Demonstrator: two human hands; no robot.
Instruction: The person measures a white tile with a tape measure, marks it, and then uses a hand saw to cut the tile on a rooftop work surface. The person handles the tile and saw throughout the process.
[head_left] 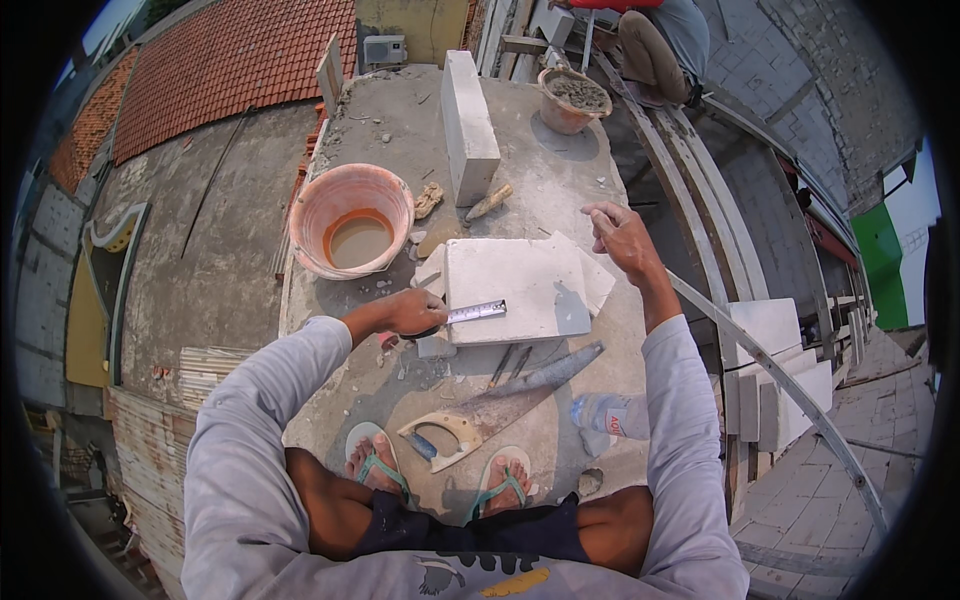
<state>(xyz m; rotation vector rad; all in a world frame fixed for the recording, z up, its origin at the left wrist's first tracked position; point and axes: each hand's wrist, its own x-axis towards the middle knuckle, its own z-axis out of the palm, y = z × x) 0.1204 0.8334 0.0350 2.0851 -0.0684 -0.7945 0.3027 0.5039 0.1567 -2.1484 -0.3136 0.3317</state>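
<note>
Head view: the left grip point(416, 311) is closed on a silver-bladed metal measuring tape point(476, 312), which reaches rightward onto the white rectangular masonry block point(512, 272) beside that grip. The right grip point(622, 238), past the block's far right corner, is loosely curled, seemingly empty. With the tape's tip unpinned, a left-hand twitch could skew the reading.

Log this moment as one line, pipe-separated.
left hand: grips tape measure, blade extended over white block | right hand: loosely curled, no held item visible | nearby: handsaw, bucket, plastic bottle
</note>
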